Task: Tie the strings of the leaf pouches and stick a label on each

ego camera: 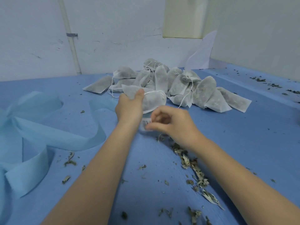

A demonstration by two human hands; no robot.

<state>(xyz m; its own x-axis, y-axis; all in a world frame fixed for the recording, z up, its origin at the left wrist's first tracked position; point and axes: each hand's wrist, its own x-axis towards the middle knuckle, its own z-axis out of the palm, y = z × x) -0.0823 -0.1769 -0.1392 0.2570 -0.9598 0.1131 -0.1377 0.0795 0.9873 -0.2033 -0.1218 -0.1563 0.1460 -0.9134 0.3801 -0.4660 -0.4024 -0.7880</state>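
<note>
1. One leaf pouch (151,101) is held up just above frame centre by the left hand (129,106); its thumb is pressed on the pouch's face and the fingers are curled behind it, out of sight.
2. A drawstring (151,92) is seen running across the top of the held pouch; whether it is knotted cannot be told.
3. A small label (145,125), blurred, is pinched between thumb and fingers (156,126) of the right hand (173,125), just below the held pouch and apart from it. The label is judged not yet stuck on.
4. A heap of pouches (178,85) lies on the blue tabletop (243,135) in the upper middle of the frame, beyond the hands. Loose strings trail from several; one mouth near the heap's top looks gathered. No labels are made out on any of them, though small ones could be missed.
5. Dry leaf crumbs (193,166) are scattered lower right; pale blue fabric strips (53,132) lie at left.
6. Judgement: work is at an early stage. The labelling of this one pouch is in hand, and most of the heap appears left for tying and labelling.
</note>
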